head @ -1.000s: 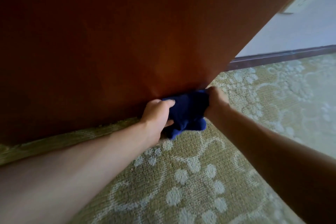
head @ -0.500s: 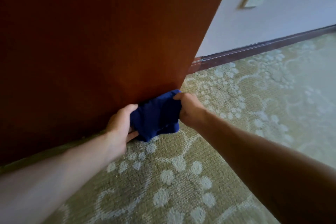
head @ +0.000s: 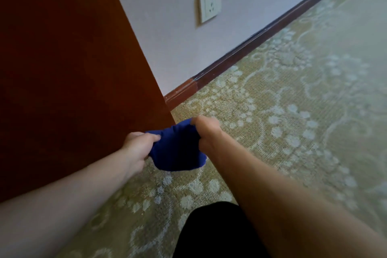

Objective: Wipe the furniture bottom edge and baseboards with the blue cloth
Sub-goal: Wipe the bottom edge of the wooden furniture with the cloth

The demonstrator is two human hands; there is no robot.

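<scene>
The blue cloth (head: 177, 148) is bunched between both hands just above the carpet, at the bottom right corner of the reddish-brown furniture panel (head: 69, 81). My left hand (head: 139, 145) grips its left side with curled fingers. My right hand (head: 206, 134) grips its right side, fingers curled into the fabric. The cloth's upper edge lies next to the panel's lower corner. A dark wooden baseboard (head: 247, 48) runs along the wall from that corner toward the upper right.
A white wall socket (head: 210, 2) sits on the pale wall above the baseboard. Patterned beige carpet (head: 293, 111) covers the floor to the right. A dark-clothed knee (head: 213, 230) shows at the bottom middle.
Both hands and the cloth have slid right along the panel's bottom edge to its corner. The cloth now sits slightly off the panel, and the view has swung toward the wall and baseboard.
</scene>
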